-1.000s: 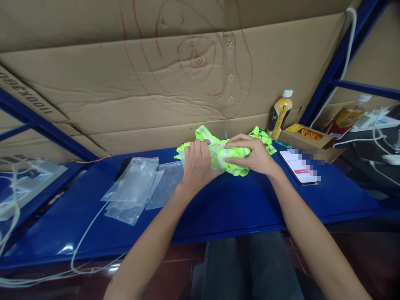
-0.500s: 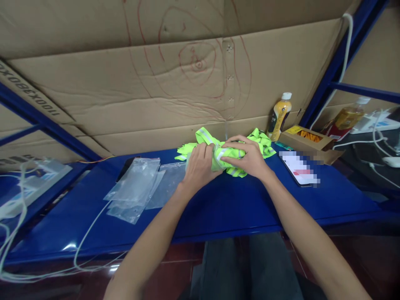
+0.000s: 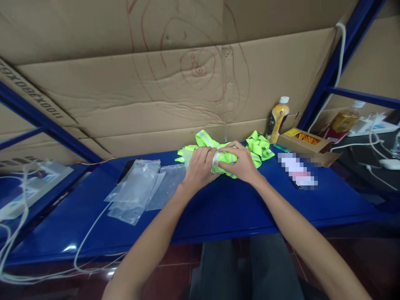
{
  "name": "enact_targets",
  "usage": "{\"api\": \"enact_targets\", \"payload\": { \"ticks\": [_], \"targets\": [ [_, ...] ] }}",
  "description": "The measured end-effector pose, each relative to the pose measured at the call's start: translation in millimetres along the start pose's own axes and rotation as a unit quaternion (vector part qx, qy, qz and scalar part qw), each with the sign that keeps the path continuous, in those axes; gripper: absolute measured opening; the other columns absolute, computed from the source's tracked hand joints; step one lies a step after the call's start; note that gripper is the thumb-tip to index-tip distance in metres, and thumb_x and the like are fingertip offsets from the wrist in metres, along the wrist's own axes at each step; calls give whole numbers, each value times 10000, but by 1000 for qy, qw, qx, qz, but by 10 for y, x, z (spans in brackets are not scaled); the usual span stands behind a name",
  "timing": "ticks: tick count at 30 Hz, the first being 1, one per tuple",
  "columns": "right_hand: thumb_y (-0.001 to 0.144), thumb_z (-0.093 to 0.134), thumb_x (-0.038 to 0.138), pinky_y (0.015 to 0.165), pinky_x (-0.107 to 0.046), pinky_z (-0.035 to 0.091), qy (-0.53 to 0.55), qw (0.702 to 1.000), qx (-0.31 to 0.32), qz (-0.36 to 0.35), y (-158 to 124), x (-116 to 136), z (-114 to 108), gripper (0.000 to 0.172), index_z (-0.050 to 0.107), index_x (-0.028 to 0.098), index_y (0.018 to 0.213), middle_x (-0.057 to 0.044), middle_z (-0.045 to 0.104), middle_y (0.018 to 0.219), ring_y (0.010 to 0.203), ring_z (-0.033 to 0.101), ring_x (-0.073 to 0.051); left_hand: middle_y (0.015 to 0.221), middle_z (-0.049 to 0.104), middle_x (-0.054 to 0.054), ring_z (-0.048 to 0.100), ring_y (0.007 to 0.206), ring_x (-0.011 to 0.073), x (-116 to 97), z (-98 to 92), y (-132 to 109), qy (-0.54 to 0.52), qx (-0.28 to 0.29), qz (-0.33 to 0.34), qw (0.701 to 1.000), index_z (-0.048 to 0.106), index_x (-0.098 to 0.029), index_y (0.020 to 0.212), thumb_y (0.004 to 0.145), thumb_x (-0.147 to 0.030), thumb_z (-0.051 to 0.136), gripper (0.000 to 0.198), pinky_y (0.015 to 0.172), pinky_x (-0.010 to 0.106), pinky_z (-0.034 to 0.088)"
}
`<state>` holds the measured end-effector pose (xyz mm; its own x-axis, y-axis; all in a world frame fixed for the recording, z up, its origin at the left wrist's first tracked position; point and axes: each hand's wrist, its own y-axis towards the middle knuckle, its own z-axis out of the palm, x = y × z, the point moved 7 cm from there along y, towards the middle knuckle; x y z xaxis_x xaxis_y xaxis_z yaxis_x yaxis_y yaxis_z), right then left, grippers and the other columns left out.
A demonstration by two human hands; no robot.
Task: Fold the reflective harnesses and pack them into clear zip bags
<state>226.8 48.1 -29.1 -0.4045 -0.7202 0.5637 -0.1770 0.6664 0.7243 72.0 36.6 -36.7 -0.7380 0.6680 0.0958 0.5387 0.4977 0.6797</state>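
Both hands close around a rolled green vest above the blue table: left hand gripping the bag mouth, right hand clasping the roll. Keep the roll tight.

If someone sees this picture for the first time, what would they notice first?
Probably the neon yellow-green vest, bunched up mid-shelf and gripped by the left hand and right hand. Then the clear plastic bags lying left of it on the blue shelf.

Neon-yellow vest (grey reflective stripes) lies bunched, half inside a clear bag.
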Motion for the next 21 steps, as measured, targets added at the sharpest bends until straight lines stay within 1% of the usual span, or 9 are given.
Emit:
{"api": "enact_targets", "payload": {
  "ticks": [2,4,7,10,13,15,17,19,21],
  "targets": [
    [801,830,265,967,-389,561,7,1000,-11,-25,-31,33,39,345,816,237,1144,-66,691,1100,1014,709,-231,1188,648,241,595,1074,400,-25,18,3,19,-10,-6,1000,557,-72,1366,947,-555,689,653,925,537,498],
    [810,803,248,957,-389,562,6,999,-30,-27,-61,47,72,329,805,212,1137,-72,687,1082,1011,703,-238,1159,647,234,600,1049,397,-49,40,2,28,-15,-7,999,543,-50,1372,952,-519,685,645,900,525,503],
    [836,757,225,966,-404,557,-24,999,-35,19,-93,24,150,298,773,219,1134,-80,673,1086,1034,688,-256,1214,641,242,612,1109,394,-90,70,-13,13,-15,18,1000,502,-45,1423,969,-427,668,616,953,514,512],
    [878,706,246,1004,-438,543,-48,997,-13,59,-102,4,196,286,717,227,1163,-104,656,1155,1091,663,-283,1270,634,242,616,1162,389,-81,57,-31,7,-23,28,999,493,-74,1438,961,-382,668,595,995,505,511],
    [881,698,288,1064,-464,517,-12,998,52,40,-69,17,181,336,649,218,1206,-118,651,1206,1166,639,-295,1239,649,229,630,1125,389,-7,49,-32,13,-8,7,1000,525,-92,1391,932,-418,700,589,959,507,517],
    [854,740,315,1130,-469,484,42,990,130,20,-51,15,163,497,590,222,1318,-120,641,1320,1268,614,-294,1196,660,221,638,1094,394,64,57,-30,13,17,-16,1000,542,-88,1350,890,-445,748,618,937,511,522],
    [843,787,357,1173,-462,458,89,974,206,15,-53,-9,147,666,526,239,1444,-118,599,1463,1355,584,-290,1169,669,207,642,1085,395,130,65,-37,-1,39,-37,999,549,-87,1321,831,-454,813,666,934,507,527],
    [855,808,393,1175,-457,457,106,965,238,18,-50,-47,122,696,535,245,1479,-113,600,1500,1365,589,-290,1157,677,186,645,1086,385,172,65,-49,-21,48,-52,997,551,-103,1305,789,-449,857,693,935,494,533],
    [865,816,410,1163,-464,465,101,968,231,17,-33,-74,108,634,605,237,1437,-113,647,1456,1333,613,-296,1157,680,174,644,1088,376,176,58,-61,-29,47,-56,997,552,-123,1294,796,-447,853,667,935,490,534]
  ]
}}
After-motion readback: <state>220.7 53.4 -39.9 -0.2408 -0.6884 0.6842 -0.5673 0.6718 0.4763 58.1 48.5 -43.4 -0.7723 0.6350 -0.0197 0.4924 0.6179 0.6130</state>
